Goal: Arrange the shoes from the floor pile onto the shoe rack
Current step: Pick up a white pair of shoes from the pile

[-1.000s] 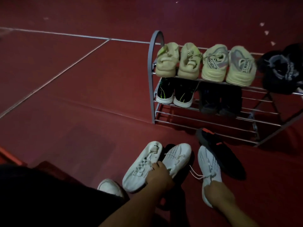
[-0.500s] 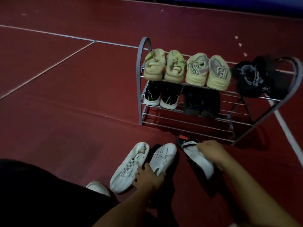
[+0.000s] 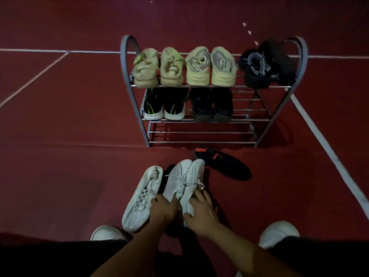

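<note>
Two white knit sneakers lie side by side on the red floor in front of me. My left hand (image 3: 162, 211) grips the heel of the left sneaker (image 3: 175, 180); my right hand (image 3: 199, 213) grips the right sneaker (image 3: 194, 176). A third white lace-up shoe (image 3: 142, 196) lies just left of them, touching my left hand. A black shoe with orange marks (image 3: 223, 164) lies on the floor to the right. A dark shoe sits half hidden under the white ones. The grey metal shoe rack (image 3: 129, 76) stands beyond, its bottom shelf (image 3: 199, 134) bare.
The top shelf holds two beige pairs (image 3: 185, 66) and a black pair (image 3: 265, 62). The middle shelf holds a black-and-green pair (image 3: 163, 104) and a dark pair (image 3: 211, 106). My own white shoes (image 3: 277, 232) show at both lower sides. White court lines cross the floor.
My right hand has carried its white sneaker leftward and set it beside the one under my left hand. The view has turned to face the rack squarely.
</note>
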`<action>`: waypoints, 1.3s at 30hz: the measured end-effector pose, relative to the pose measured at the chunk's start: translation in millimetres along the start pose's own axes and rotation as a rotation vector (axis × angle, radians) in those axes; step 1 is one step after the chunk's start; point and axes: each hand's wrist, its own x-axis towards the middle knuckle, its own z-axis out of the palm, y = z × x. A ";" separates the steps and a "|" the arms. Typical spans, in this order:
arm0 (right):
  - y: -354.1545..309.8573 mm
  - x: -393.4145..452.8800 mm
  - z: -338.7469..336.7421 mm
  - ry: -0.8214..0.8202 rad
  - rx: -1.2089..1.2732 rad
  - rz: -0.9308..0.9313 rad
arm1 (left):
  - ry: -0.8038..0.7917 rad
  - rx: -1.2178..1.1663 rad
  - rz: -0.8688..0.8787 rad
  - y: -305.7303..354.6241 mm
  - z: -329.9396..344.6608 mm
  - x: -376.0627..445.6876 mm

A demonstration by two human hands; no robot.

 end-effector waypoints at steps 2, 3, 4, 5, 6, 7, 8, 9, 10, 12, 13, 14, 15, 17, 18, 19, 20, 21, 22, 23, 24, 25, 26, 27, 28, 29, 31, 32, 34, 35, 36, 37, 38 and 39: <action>0.6 -5.0 8.6 0.021 0.314 0.118 | -0.130 -0.159 -0.159 0.3 -0.7 2.6; -0.7 -5.8 11.8 -0.015 0.359 0.132 | -0.189 -0.222 -0.248 1.0 -2.6 2.9; -0.4 -2.3 17.4 -0.035 0.346 0.077 | -0.211 -0.283 -0.295 0.6 -3.4 4.4; -2.5 1.5 20.8 -0.044 0.315 0.027 | -0.221 -0.328 -0.313 1.2 -4.8 5.6; -3.3 5.7 24.1 -0.023 0.262 -0.022 | -0.230 -0.359 -0.326 1.3 -5.8 6.0; -6.4 7.4 23.7 -0.004 0.187 -0.054 | -0.233 -0.360 -0.333 1.5 -6.3 7.8; -9.5 8.5 23.9 0.021 0.115 -0.070 | -0.231 -0.362 -0.340 1.2 -5.6 9.2; -11.4 8.4 24.9 0.035 0.065 -0.068 | -0.231 -0.353 -0.354 2.2 -5.7 9.2; -13.3 6.6 25.8 0.053 0.053 -0.058 | -0.228 -0.353 -0.363 1.1 -4.0 9.5; -10.8 4.8 30.4 0.052 0.157 0.010 | -0.208 -0.315 -0.351 2.7 -2.6 6.8; -8.9 5.2 30.5 0.053 0.255 0.060 | -0.193 -0.284 -0.345 2.8 -1.2 5.7; -6.0 7.7 30.6 0.063 0.339 0.112 | -0.177 -0.247 -0.334 2.4 0.7 5.8; -4.6 10.3 28.5 0.075 0.397 0.164 | -0.162 -0.216 -0.316 2.1 1.3 5.0; -1.8 16.5 27.0 0.078 0.445 0.279 | -0.146 -0.162 -0.279 2.3 0.8 3.2; 0.6 20.9 28.6 0.073 0.467 0.334 | -0.152 -0.139 -0.272 2.3 0.4 2.6; 0.1 23.3 29.2 0.054 0.506 0.396 | -0.156 -0.124 -0.271 2.8 -0.7 2.3; -0.3 26.3 30.7 0.032 0.558 0.449 | -0.164 -0.110 -0.267 3.2 -1.8 1.8; -1.2 27.4 31.1 0.006 0.587 0.478 | -0.165 -0.093 -0.263 5.7 -4.0 0.0; 1.2 29.4 33.0 -0.017 0.578 0.469 | -0.163 -0.078 -0.258 7.3 -5.0 -0.8; 1.5 29.4 31.9 -0.038 0.548 0.458 | -0.165 -0.066 -0.252 9.1 -6.1 -2.5; 3.0 30.3 32.7 -0.044 0.532 0.453 | -0.165 -0.055 -0.246 10.6 -6.9 -4.2; 3.2 30.4 32.3 -0.050 0.534 0.461 | -0.163 -0.050 -0.243 11.4 -7.4 -5.6; 5.2 30.6 33.3 -0.047 0.541 0.459 | -0.164 -0.047 -0.238 11.9 -7.6 -7.4; 4.7 30.0 32.4 -0.048 0.554 0.471 | -0.169 -0.043 -0.239 14.0 -8.7 -9.9; 6.3 29.5 32.6 -0.048 0.567 0.478 | -0.172 -0.037 -0.233 14.9 -8.7 -10.9; 6.4 27.6 30.2 -0.052 0.592 0.489 | -0.174 -0.029 -0.244 15.6 -9.8 -11.7; 4.1 25.2 23.5 -0.029 0.673 0.518 | -0.180 -0.057 -0.250 14.0 -7.9 -11.9; 1.8 24.4 20.2 0.022 0.711 0.532 | -0.176 -0.090 -0.245 12.3 -7.3 -12.0; -13.2 21.4 10.6 0.201 0.676 0.507 | -0.158 -0.221 -0.292 1.9 -1.3 -6.7; -24.6 19.6 6.1 0.284 0.594 0.450 | -0.133 -0.323 -0.295 -1.9 -3.3 -4.0; -36.5 17.6 2.0 0.329 0.509 0.366 | -0.126 -0.409 -0.303 -1.7 -9.2 -2.7; -48.5 15.9 -1.8 0.321 0.435 0.271 | -0.123 -0.436 -0.261 -0.1 -18.9 -2.9; -61.6 14.4 -5.4 0.273 0.340 0.182 | -0.129 -0.472 -0.252 5.2 -27.5 -3.6; -73.3 13.9 -7.8 0.196 0.216 0.101 | -0.132 -0.532 -0.227 12.3 -41.4 -5.7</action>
